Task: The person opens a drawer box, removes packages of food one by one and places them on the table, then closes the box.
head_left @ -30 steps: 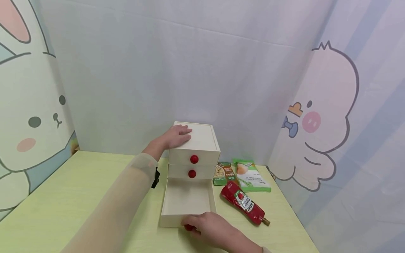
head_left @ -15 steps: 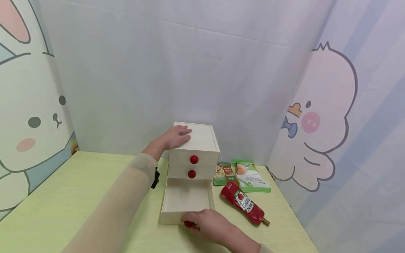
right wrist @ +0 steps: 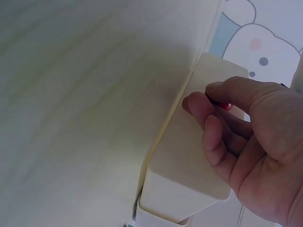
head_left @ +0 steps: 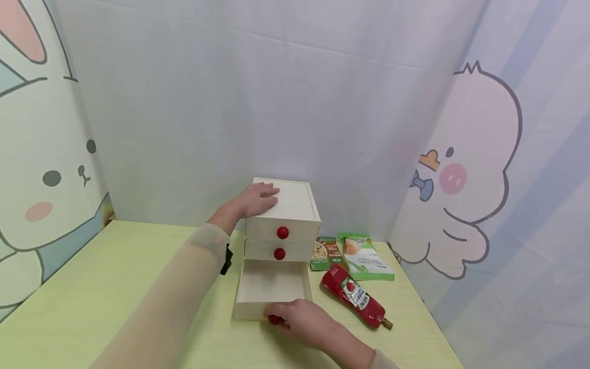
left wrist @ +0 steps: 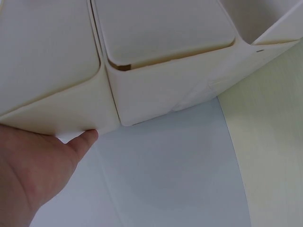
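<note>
A white three-drawer cabinet [head_left: 295,197] stands at the middle of the table's far side. My left hand [head_left: 257,200] rests on its top near the left edge, fingers stretched out. In the left wrist view, the left hand [left wrist: 38,170] lies against the cabinet's upper edge. The bottom drawer [head_left: 274,282] is pulled well out, and nothing shows inside it. Thumb and fingers of my right hand [head_left: 304,323] pinch the round red knob [head_left: 274,319] on that drawer's front. In the right wrist view, the knob [right wrist: 227,106] is mostly covered by the fingers.
Right of the cabinet lie a red Heinz ketchup pouch [head_left: 354,296], a green and white packet [head_left: 367,257] and a brown and green packet [head_left: 325,253]. The upper drawers carry red knobs too. A curtain [head_left: 184,113] hangs behind the pale table [head_left: 115,287].
My right hand has moved forward with the knob, and the bottom drawer has slid a little further into the cabinet. The left hand stays in place on top.
</note>
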Action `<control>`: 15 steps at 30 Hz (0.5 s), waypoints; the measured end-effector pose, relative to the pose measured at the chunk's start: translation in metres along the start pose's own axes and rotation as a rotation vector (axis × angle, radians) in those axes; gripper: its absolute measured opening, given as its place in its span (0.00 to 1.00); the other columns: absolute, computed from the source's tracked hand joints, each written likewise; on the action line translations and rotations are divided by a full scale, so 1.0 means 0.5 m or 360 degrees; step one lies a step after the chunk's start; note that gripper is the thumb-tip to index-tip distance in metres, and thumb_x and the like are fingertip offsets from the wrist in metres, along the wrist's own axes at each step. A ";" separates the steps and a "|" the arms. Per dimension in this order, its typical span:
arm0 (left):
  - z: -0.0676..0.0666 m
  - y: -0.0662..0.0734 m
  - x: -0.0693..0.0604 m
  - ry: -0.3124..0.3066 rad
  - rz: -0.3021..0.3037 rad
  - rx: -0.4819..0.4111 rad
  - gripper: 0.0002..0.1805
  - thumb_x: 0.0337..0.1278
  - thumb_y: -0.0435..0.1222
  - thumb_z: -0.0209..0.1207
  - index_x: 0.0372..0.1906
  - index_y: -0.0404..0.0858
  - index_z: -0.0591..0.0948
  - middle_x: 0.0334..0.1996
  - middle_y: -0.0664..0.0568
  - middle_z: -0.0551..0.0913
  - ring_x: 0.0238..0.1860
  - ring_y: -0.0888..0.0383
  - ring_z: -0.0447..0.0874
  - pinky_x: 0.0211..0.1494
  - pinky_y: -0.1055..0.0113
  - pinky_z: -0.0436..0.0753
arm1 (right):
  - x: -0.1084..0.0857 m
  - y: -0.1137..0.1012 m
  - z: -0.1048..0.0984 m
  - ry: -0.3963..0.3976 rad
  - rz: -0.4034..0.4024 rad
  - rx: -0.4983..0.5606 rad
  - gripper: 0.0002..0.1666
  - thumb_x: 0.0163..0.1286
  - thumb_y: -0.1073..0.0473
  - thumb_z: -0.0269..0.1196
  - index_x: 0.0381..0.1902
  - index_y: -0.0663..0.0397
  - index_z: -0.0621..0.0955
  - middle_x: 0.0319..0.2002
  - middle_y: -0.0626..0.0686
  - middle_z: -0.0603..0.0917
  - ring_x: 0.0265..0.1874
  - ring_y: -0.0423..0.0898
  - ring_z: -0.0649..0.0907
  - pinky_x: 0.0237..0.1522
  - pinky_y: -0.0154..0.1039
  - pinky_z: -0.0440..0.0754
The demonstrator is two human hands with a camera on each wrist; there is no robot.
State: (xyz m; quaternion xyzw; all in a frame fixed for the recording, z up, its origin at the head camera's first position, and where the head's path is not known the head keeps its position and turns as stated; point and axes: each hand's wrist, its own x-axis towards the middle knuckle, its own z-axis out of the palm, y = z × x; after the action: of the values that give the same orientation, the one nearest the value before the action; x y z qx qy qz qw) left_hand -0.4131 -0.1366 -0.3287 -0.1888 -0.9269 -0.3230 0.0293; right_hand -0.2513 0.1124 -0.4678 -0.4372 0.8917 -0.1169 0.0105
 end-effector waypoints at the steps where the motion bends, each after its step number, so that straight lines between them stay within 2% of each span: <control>1: 0.000 0.000 0.000 0.0000 -0.0003 -0.0001 0.33 0.86 0.51 0.45 0.86 0.46 0.68 0.90 0.47 0.56 0.92 0.42 0.43 0.92 0.37 0.46 | 0.002 0.001 0.000 -0.0001 0.0000 0.0007 0.16 0.76 0.62 0.72 0.56 0.38 0.89 0.40 0.34 0.89 0.32 0.27 0.76 0.40 0.20 0.79; 15: -0.003 0.004 0.001 -0.0025 -0.0034 -0.0004 0.33 0.85 0.52 0.45 0.86 0.47 0.68 0.91 0.47 0.55 0.92 0.42 0.42 0.92 0.36 0.46 | 0.026 0.017 -0.002 -0.0020 0.0076 0.0001 0.16 0.77 0.60 0.72 0.58 0.37 0.88 0.41 0.35 0.90 0.34 0.28 0.78 0.44 0.24 0.84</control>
State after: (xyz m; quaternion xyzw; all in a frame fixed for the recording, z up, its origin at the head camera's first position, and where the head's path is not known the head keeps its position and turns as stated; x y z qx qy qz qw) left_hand -0.4132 -0.1362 -0.3261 -0.1815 -0.9287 -0.3230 0.0183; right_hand -0.2658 0.1075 -0.4675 -0.4165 0.9017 -0.1142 0.0190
